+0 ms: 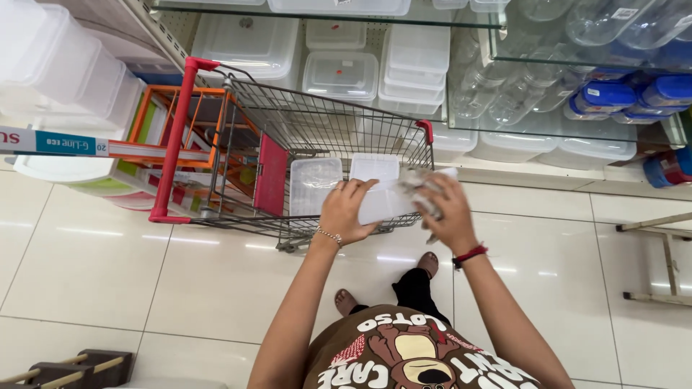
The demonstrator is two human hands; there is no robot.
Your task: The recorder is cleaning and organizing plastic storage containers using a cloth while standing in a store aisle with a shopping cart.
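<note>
While both arms reach forward, hands (346, 210) grip a clear container (386, 198).

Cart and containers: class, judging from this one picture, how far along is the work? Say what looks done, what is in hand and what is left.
Done: two clear containers already lie in the cart. In hand: the left hand holds another container over the cart while the right hand presses a crumpled cloth against it, apparently wiping. Left: that container is not yet in the cart; many more sit on the shelves.

open floor beside hands (389, 209), wire cart (324, 122) ahead, stocked shelves (461, 162) behind it
</note>
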